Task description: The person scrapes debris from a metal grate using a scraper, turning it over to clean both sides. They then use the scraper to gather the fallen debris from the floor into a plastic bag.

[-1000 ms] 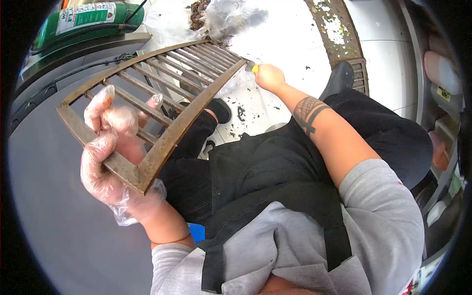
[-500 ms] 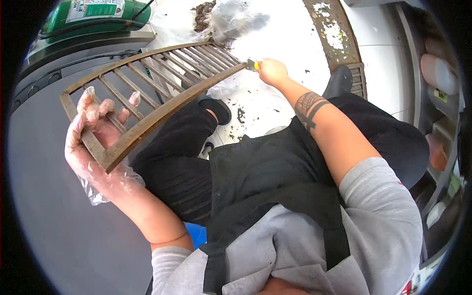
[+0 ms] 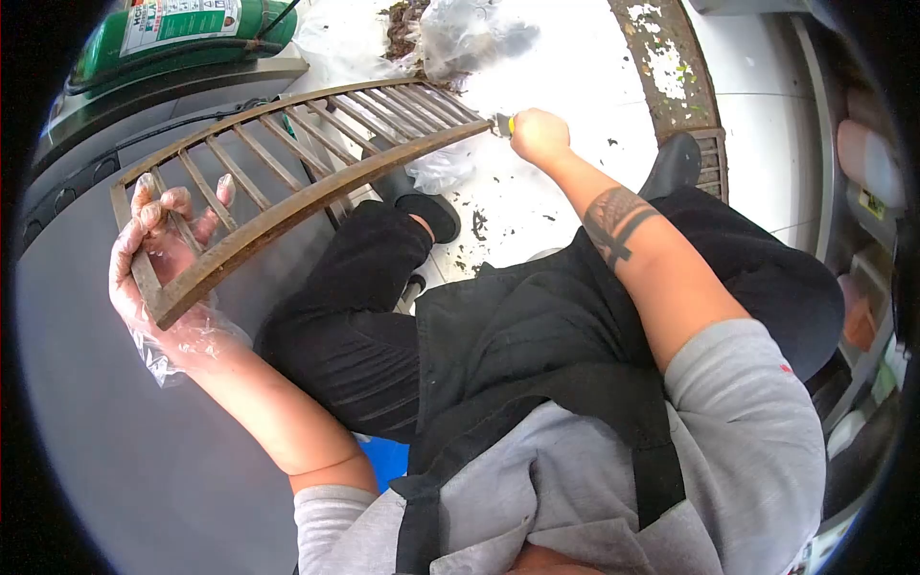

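A long brown metal drain grate [image 3: 316, 189] with crossbars is held tilted in front of me. My left hand [image 3: 158, 244], in a clear plastic glove, grips its near left end, fingers curled up between the bars. The glove is stained dark on the fingertips. Bare, my right hand [image 3: 540, 136] is closed round a small tool with a yellow handle and a flat grey blade [image 3: 501, 125]. The blade is right at the far right end of the grate's rail. Most of the tool's handle is hidden inside the fist.
On the white floor lie dark scraps [image 3: 479, 225] and a clear plastic bag [image 3: 470, 43] beside brown debris [image 3: 402, 34]. A dirty floor channel [image 3: 671, 67] runs at the right. A green cylinder [image 3: 182, 34] stands upper left, shelves [image 3: 867, 220] far right.
The grate and my left hand have shifted left. My right hand sits slightly farther right, with the blade still at the grate's far end. The view has shifted a little.
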{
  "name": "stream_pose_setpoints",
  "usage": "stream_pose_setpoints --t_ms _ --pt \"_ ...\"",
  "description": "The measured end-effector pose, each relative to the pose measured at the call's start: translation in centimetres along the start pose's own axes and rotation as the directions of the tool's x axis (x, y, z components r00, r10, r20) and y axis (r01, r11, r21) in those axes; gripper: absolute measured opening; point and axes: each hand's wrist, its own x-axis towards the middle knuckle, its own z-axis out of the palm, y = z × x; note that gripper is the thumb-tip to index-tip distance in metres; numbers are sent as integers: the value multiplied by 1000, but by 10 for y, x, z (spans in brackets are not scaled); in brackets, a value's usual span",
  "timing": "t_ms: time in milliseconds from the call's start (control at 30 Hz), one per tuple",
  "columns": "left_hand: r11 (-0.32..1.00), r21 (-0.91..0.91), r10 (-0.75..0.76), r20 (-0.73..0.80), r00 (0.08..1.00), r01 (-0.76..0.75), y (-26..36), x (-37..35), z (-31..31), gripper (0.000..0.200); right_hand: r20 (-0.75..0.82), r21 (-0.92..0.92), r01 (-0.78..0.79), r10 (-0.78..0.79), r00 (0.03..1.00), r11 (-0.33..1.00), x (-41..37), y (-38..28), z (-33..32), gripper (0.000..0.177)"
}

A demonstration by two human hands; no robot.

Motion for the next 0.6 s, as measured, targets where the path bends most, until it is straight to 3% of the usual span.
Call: stream_pose_setpoints --t_ms 67,200,300,367,500,567,600 --pt "999 -30 -22 -16 1000 22 4 5 -5 41 -211 28 42 -35 977 999 -2 3 -4 24" --pt "996 -79 -39 -18 999 37 9 14 -8 41 -107 39 61 -57 993 997 0 9 -4 26" --pt "999 -42 -18 -63 998 16 8 21 -6 42 2 49 -27 26 1000 998 -8 12 -15 27" --pt "997 -75 -15 -31 999 13 7 23 -12 44 -157 223 -106 143 977 969 -23 10 -25 24" --pt "997 -64 -31 14 999 32 8 23 -7 47 -252 273 -56 127 959 960 -21 9 -11 30" --pt "998 -7 -66 34 997 66 7 20 -3 52 2 174 -127 129 992 977 -23 14 -15 30" --pt "998 32 -58 51 997 56 7 20 -7 56 -3 176 -123 125 992 977 -26 14 -17 30"
